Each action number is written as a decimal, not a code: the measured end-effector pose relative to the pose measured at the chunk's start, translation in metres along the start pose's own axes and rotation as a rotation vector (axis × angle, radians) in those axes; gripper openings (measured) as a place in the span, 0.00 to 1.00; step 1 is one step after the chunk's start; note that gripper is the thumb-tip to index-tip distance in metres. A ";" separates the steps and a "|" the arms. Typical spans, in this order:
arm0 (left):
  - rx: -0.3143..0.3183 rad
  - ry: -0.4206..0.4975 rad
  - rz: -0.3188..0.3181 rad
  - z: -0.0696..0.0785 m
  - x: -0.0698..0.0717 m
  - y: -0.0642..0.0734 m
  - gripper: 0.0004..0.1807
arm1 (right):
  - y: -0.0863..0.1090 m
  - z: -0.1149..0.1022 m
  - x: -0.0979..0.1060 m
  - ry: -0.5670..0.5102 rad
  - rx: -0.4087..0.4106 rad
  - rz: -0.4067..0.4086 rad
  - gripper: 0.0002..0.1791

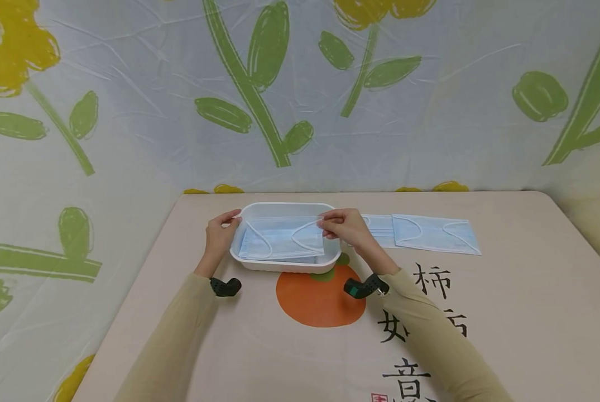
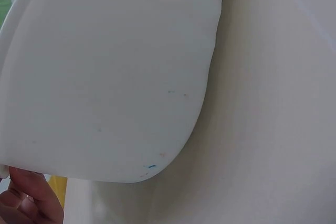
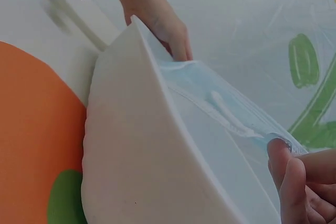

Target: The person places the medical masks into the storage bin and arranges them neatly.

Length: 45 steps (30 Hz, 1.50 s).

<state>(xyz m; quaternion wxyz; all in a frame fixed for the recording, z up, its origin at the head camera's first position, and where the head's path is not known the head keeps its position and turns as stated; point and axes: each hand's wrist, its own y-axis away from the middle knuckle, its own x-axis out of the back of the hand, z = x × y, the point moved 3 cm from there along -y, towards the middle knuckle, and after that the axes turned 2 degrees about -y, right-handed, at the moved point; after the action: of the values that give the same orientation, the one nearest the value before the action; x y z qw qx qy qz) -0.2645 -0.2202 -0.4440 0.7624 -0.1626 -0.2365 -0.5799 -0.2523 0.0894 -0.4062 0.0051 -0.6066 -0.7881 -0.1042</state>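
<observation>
A white plastic basin (image 1: 279, 267) stands on the table, with a light-blue face mask (image 1: 279, 240) lying across its opening and its white ear loops uppermost. My right hand (image 1: 344, 226) pinches the mask's right upper corner between thumb and fingers; the right wrist view shows that fingertip grip on the mask (image 3: 231, 98) close up. At the basin's left end, my left hand (image 1: 219, 234) grips the rim with thumb and forefinger. The left wrist view is mostly filled by the basin's outer wall (image 2: 110, 87), with part of the left hand (image 2: 34, 198) at the lower left.
Right of the basin lie more face masks (image 1: 435, 233), overlapping flat on the table. The pale tabletop (image 1: 249, 346) bears an orange fruit print (image 1: 320, 301) and black characters (image 1: 432, 281). A flower-patterned cloth (image 1: 154, 111) hangs behind the table.
</observation>
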 end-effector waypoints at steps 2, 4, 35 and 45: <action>0.001 0.002 0.005 0.000 0.000 0.000 0.17 | 0.000 -0.001 -0.001 -0.004 0.006 0.003 0.18; 0.000 0.002 0.005 0.000 -0.001 0.000 0.17 | -0.001 -0.001 -0.003 -0.013 0.015 0.003 0.18; -0.019 0.002 0.005 0.000 0.000 0.003 0.17 | -0.009 0.007 -0.020 0.161 0.035 0.036 0.12; -0.038 0.005 0.012 0.005 0.002 0.006 0.17 | -0.006 0.007 -0.019 0.240 0.134 0.052 0.10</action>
<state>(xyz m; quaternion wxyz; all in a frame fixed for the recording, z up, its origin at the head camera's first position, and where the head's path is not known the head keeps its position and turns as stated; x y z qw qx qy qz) -0.2588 -0.2170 -0.4387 0.7632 -0.1768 -0.2225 -0.5803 -0.2520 0.0708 -0.4169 0.1425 -0.6084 -0.7710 -0.1233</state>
